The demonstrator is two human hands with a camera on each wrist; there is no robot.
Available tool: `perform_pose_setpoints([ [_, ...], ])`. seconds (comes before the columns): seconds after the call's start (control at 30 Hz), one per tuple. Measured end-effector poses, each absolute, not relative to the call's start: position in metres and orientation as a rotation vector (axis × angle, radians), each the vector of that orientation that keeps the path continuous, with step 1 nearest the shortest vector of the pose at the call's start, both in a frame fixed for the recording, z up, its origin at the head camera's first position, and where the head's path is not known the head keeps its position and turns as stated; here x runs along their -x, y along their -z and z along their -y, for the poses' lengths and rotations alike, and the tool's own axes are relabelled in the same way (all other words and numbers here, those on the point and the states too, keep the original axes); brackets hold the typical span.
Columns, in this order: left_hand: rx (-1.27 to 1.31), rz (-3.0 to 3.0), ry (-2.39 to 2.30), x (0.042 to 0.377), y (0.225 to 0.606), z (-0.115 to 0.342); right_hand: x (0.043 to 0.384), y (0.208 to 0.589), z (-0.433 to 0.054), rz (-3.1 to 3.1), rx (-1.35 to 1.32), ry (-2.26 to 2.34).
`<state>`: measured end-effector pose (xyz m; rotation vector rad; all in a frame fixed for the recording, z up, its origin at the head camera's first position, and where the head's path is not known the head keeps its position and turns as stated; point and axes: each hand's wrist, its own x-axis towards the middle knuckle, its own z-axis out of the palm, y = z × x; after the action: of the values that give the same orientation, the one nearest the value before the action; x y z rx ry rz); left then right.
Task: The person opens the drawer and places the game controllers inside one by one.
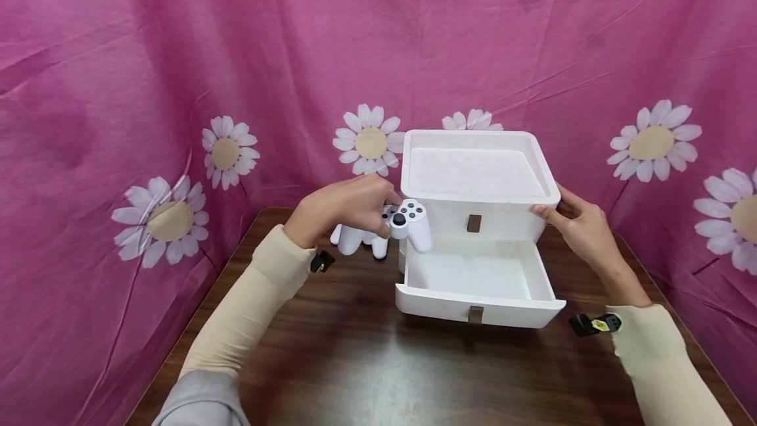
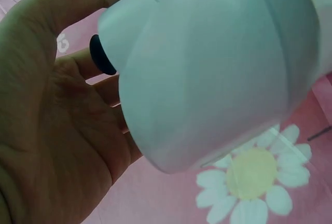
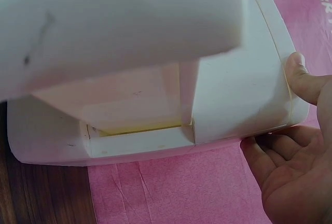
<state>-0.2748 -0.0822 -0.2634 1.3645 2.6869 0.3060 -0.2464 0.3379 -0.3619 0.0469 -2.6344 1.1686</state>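
My left hand grips a white game controller with black thumbsticks, up in the air just left of the open lower drawer. In the left wrist view the white controller fills the middle, with the fingers behind it. Another white controller shows partly below the left hand, mostly hidden. My right hand holds the right side of the white two-drawer box, thumb on the front corner of its top rim. In the right wrist view, thumb and fingers hold the box's edge.
The lower drawer is pulled out and nothing shows inside it; the upper drawer is closed. A shallow tray top caps the box. Everything stands on a dark wooden table, before a pink flowered cloth.
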Motion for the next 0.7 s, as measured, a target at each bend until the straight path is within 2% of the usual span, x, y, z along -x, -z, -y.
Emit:
perform_pose_setpoints([
  [0.7,-1.41,-2.634,-0.164,0.27,0.251,0.01,0.245,0.362,-0.338,2.63,-0.046,-1.148],
])
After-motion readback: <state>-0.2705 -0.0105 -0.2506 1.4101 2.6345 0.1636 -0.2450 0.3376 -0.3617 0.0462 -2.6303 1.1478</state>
